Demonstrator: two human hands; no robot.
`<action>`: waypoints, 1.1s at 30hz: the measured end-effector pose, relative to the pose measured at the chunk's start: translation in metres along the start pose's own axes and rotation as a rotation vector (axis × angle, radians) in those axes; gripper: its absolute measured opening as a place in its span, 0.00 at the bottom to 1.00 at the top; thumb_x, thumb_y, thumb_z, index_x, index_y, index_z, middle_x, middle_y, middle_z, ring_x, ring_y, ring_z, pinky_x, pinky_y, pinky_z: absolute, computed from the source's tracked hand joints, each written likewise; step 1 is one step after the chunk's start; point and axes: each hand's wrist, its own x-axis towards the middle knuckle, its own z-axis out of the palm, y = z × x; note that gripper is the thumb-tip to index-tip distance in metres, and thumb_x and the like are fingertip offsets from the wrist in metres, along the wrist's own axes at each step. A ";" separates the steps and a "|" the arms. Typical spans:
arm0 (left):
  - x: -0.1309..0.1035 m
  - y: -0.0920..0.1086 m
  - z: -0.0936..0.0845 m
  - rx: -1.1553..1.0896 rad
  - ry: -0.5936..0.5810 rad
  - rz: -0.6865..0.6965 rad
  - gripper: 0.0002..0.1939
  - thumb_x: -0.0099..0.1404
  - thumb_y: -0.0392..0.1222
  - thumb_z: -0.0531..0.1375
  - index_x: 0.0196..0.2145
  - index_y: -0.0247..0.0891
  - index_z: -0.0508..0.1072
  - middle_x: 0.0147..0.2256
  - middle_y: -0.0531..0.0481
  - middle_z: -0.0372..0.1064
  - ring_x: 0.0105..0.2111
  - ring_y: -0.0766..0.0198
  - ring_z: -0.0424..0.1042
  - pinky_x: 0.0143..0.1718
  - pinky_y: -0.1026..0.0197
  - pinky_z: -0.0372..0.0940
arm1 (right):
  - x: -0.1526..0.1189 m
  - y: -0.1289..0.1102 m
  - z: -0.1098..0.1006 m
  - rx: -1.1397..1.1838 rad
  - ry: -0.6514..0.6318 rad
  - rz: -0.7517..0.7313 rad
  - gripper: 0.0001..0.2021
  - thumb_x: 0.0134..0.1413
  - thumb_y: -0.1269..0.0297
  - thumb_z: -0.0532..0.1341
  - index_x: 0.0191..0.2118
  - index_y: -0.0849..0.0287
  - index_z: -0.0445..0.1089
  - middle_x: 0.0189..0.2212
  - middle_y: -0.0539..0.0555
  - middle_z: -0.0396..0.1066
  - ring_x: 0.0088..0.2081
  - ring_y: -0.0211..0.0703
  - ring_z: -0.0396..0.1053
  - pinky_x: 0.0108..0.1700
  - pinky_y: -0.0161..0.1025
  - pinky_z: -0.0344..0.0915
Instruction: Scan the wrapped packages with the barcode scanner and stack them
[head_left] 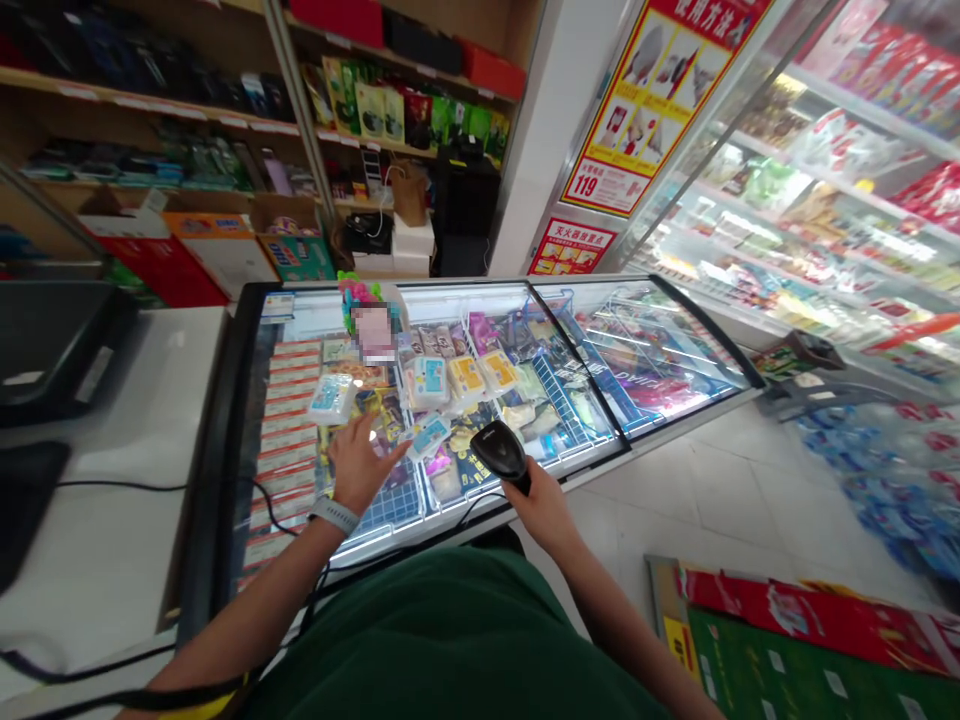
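A black handheld scanner [499, 450] is gripped by my right hand [538, 500] over the front edge of a glass-topped freezer [480, 505]. My left hand [361, 458], with a grey band at the wrist, hovers over the glass with its fingers apart and nothing in them. Just right of its fingertips lies a small blue-and-white packet [430, 436]. Another blue-and-white packet [331, 398] rests above the left hand. Farther back sit a blue-labelled pack [427, 382] and two orange-labelled packs [466, 378], [499, 370] side by side.
A colourful item [360, 292] stands at the freezer's back edge. Black cables [262, 490] cross the left side near my arm. A white counter [142, 500] with dark equipment [56, 345] is at the left. Stacked red and green boxes [795, 650] stand at lower right.
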 end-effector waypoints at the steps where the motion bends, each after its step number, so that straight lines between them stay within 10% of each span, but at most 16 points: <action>1: -0.006 0.003 0.004 0.004 -0.044 0.025 0.35 0.58 0.60 0.62 0.58 0.40 0.64 0.58 0.38 0.65 0.59 0.44 0.62 0.60 0.44 0.54 | 0.000 -0.001 0.001 0.007 0.001 -0.004 0.07 0.55 0.63 0.60 0.39 0.58 0.68 0.34 0.55 0.75 0.38 0.49 0.72 0.39 0.38 0.62; 9: -0.016 0.013 0.022 0.076 -0.200 0.046 0.34 0.57 0.55 0.64 0.58 0.38 0.65 0.56 0.36 0.68 0.56 0.42 0.65 0.55 0.43 0.59 | 0.000 -0.016 0.012 -0.006 -0.008 -0.108 0.05 0.54 0.68 0.60 0.39 0.59 0.68 0.35 0.54 0.73 0.37 0.47 0.71 0.39 0.38 0.62; 20: -0.013 0.008 0.006 0.095 -0.105 0.159 0.28 0.57 0.53 0.63 0.53 0.39 0.70 0.49 0.39 0.73 0.51 0.44 0.70 0.57 0.42 0.55 | -0.005 -0.034 0.030 -0.342 -0.016 -0.369 0.23 0.52 0.75 0.58 0.55 0.61 0.66 0.46 0.61 0.71 0.48 0.55 0.67 0.54 0.52 0.62; 26: -0.005 -0.007 -0.062 0.138 0.033 0.233 0.29 0.58 0.57 0.63 0.52 0.38 0.69 0.49 0.39 0.74 0.51 0.45 0.70 0.57 0.43 0.55 | 0.000 -0.043 0.031 -0.235 -0.076 -0.446 0.24 0.51 0.77 0.56 0.55 0.62 0.66 0.47 0.60 0.71 0.49 0.54 0.67 0.53 0.50 0.63; 33: 0.045 0.001 -0.200 0.324 0.320 0.346 0.26 0.59 0.56 0.63 0.52 0.42 0.69 0.48 0.42 0.75 0.48 0.50 0.73 0.57 0.45 0.54 | 0.031 -0.081 0.020 0.095 -0.112 -0.474 0.22 0.48 0.76 0.56 0.51 0.62 0.67 0.46 0.60 0.72 0.49 0.53 0.70 0.52 0.47 0.64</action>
